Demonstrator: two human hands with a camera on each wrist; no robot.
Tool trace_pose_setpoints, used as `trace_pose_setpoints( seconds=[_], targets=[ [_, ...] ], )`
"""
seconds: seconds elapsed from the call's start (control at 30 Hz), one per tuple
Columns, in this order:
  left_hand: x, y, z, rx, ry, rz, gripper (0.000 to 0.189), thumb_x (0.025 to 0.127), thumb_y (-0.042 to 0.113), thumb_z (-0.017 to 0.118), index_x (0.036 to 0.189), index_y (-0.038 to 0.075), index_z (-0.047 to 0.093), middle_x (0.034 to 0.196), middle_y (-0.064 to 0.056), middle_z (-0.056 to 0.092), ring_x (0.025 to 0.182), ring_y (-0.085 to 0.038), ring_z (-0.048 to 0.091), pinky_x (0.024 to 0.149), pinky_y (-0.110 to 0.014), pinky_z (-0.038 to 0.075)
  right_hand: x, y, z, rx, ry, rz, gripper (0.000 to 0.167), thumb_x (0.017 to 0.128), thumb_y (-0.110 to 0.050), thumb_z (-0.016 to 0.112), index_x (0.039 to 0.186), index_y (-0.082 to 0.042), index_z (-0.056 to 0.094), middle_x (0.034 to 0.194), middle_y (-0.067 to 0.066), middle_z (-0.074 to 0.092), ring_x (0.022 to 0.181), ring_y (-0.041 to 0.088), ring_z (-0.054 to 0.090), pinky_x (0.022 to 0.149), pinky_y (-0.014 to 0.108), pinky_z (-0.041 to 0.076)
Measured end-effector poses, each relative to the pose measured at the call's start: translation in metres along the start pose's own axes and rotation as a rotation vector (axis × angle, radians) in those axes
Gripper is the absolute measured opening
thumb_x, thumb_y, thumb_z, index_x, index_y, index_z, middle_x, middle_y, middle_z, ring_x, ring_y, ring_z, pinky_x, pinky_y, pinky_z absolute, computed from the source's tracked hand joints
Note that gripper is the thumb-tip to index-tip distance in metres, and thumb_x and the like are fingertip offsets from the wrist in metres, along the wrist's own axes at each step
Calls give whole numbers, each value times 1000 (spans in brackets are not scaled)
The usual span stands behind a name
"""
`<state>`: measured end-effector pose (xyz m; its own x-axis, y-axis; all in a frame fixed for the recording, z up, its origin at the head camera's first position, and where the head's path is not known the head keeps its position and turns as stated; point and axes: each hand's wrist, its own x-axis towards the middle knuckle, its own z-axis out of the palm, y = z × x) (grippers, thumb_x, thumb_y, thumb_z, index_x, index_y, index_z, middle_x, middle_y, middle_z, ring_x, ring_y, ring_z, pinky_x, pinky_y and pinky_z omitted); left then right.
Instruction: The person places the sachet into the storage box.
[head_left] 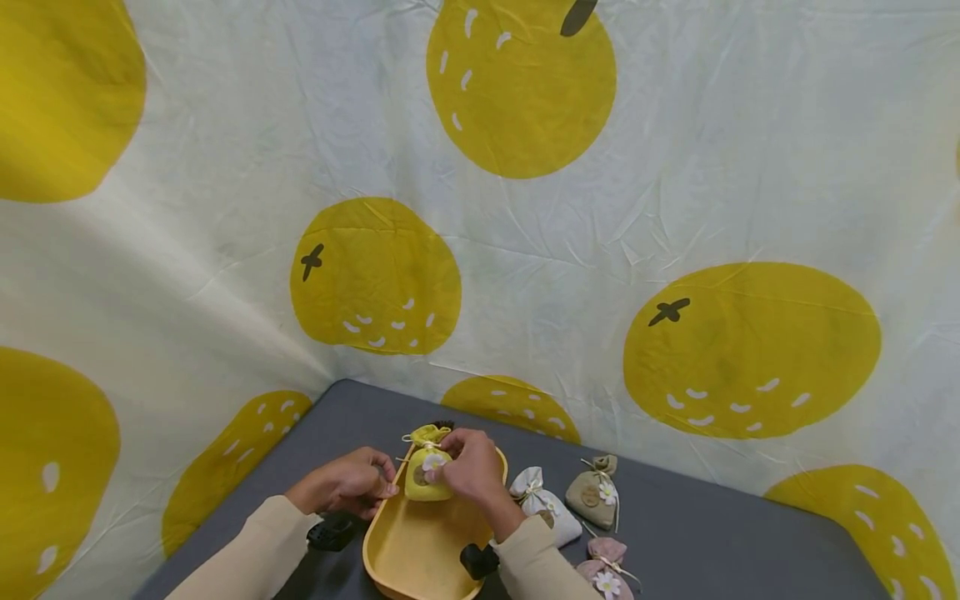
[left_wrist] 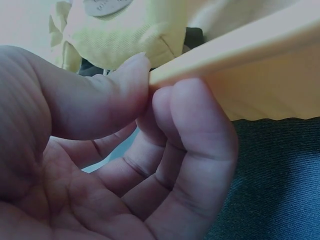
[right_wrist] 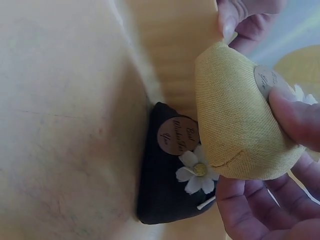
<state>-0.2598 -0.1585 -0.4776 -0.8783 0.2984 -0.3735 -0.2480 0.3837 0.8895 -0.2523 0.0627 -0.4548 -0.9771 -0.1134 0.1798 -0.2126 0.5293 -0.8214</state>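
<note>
My right hand (head_left: 476, 471) holds a yellow drawstring pouch (head_left: 424, 491) over the far end of a yellow tray (head_left: 423, 554). The pouch carries a round tag and a white flower, and in the right wrist view my thumb presses near the tag with fingers beneath. My left hand (head_left: 351, 483) pinches the tray's left rim between thumb and fingertips, plain in the left wrist view. Inside the tray, a black pouch (right_wrist: 157, 190) with a round tag and white flower lies against the wall; in the head view the yellow pouch mostly hides it.
Right of the tray lie a white pouch (head_left: 564, 528), a khaki pouch (head_left: 583, 502) and a pink pouch (head_left: 596, 573) on the dark grey table (head_left: 720, 533). A white cloth (head_left: 540, 267) printed with yellow fruit hangs behind the table.
</note>
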Motion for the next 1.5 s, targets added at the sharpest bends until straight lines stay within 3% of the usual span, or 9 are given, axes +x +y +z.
trace_pose_setpoints(
  seconds=[0.47,1.2,1.5],
  targets=[
    [0,0,-2,3,-16,-1,11,95,1,69,100,1,60,69,-6,61,57,-14,54,52,-26,51,3,7,12,-34,14,-50,33,60,1,91,86,-6,73,74,0,66,70,12,53,63,25,46],
    [-2,0,0,11,5,-10,11,94,-1,67,100,1,59,69,-7,59,58,-15,53,53,-28,51,7,13,22,-114,-1,-82,32,56,2,89,81,-10,73,71,-3,62,68,10,51,61,24,45],
    [-1,2,2,13,19,-25,11,95,-1,67,101,1,58,68,-7,58,57,-15,52,52,-27,50,5,13,24,-263,-11,-99,33,52,-3,91,77,-12,71,68,-4,61,66,12,49,62,26,42]
  ],
)
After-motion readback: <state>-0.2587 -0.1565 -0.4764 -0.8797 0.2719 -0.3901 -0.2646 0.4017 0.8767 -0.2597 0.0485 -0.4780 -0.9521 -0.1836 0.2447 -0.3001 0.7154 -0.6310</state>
